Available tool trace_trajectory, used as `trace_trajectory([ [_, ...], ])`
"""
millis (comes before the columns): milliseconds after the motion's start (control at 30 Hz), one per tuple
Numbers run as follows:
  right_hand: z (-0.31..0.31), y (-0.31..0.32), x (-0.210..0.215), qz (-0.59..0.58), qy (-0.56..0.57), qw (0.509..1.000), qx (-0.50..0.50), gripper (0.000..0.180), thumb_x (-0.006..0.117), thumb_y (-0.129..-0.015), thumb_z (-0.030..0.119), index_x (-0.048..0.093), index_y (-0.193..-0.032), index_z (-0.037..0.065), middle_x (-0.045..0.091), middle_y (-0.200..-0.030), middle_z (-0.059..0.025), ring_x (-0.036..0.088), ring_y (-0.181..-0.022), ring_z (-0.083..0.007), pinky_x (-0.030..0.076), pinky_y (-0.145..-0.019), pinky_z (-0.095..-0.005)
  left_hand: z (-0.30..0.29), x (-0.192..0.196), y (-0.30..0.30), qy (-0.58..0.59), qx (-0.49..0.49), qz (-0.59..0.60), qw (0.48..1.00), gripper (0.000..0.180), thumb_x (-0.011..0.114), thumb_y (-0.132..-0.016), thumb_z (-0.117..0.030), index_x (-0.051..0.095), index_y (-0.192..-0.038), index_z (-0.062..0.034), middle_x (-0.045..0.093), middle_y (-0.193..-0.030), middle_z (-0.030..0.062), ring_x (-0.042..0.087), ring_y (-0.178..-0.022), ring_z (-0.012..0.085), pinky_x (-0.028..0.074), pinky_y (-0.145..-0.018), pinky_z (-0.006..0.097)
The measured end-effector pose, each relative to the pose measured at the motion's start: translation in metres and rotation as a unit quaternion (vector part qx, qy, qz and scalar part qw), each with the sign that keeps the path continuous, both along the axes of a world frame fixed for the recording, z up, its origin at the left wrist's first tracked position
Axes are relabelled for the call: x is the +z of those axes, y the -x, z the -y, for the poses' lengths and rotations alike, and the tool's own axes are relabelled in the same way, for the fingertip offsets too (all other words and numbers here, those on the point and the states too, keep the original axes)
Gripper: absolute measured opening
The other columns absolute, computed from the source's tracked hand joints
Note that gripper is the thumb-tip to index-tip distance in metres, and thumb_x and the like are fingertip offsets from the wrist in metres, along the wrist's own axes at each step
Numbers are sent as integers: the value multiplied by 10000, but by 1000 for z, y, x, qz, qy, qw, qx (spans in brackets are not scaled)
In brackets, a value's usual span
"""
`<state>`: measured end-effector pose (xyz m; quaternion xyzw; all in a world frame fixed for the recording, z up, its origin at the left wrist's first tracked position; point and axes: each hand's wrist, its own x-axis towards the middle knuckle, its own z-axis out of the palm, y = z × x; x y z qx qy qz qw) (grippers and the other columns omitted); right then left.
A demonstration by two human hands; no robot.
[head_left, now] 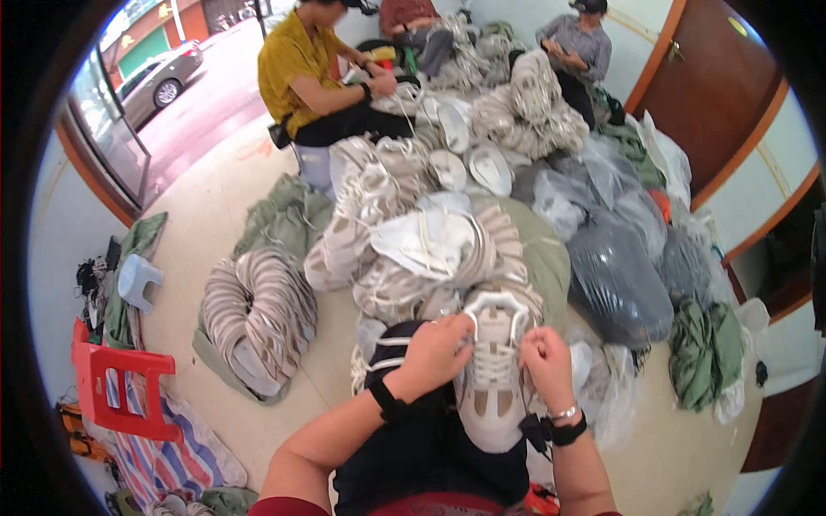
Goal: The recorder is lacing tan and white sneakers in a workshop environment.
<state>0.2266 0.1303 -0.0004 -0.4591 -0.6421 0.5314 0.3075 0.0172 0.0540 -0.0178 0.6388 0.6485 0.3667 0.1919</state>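
On my lap lies a white and beige shoe upper (pixel 490 413), toe toward me, with white laces (pixel 493 365) crossing its front in several rows. My left hand (pixel 436 351) is beside the left edge of its collar, fingers bent together in a pinch. Pale cords (pixel 394 341) stretch over my dark trouser leg near that hand. At the right edge of the upper, my right hand (pixel 548 365) is closed, thumb against fingertips. What either pinch holds is too small to make out.
Heaped shoe uppers (pixel 422 245) rise just ahead. A ring-shaped bundle of uppers (pixel 258 314) rests on the floor at left, near a red stool (pixel 125 391) and a blue stool (pixel 139 282). Grey plastic bags (pixel 619 275) fill the right. A person in yellow (pixel 297 69) and two others sit beyond.
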Motion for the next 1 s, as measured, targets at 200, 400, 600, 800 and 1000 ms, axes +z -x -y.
trace_trajectory([
  [200, 7, -3, -2, -38, 18, 999, 29, 69, 597, -869, 24, 564, -930, 27, 577, -616, 22, 531, -566, -37, 395, -529, -201, -1, 12, 31, -76, -131, -82, 985, 386, 740, -744, -120, 568, -1087, -75, 547, -1093, 122, 556, -1017, 336, 471, -860, 406],
  [400, 2, -5, 0, -3, 1, 1000, 28, 121, 581, -832, 17, 572, -952, 32, 534, -619, 40, 480, -558, -29, 377, -520, -209, -11, -1, 47, 37, -211, 3, 977, 362, 782, -726, -169, 561, -1004, -93, 517, -1051, 121, 569, -988, 339, 484, -811, 408],
  [600, -4, 6, 18, 22, -38, 997, 56, 161, 572, -830, 14, 560, -989, 38, 521, -636, 51, 453, -573, -23, 357, -518, -211, -22, 8, 60, -14, -209, -18, 978, 346, 803, -686, -160, 554, -911, -75, 486, -956, 132, 542, -875, 355, 457, -742, 421],
  [800, -12, 4, 20, 14, 19, 995, 92, 188, 580, -850, 10, 539, -1029, 50, 553, -649, 53, 456, -575, -10, 357, -519, -202, -23, 13, 50, 38, -199, 13, 979, 356, 831, -680, -158, 592, -932, -80, 495, -975, 86, 563, -839, 287, 467, -738, 374],
  [1000, -7, 2, 18, 10, 39, 994, 105, 187, 581, -852, 7, 537, -1029, 47, 549, -648, 62, 445, -572, -9, 353, -515, -201, -12, 13, 43, 43, -189, 24, 981, 356, 831, -676, -162, 611, -947, -88, 496, -985, 84, 565, -851, 290, 469, -740, 374],
])
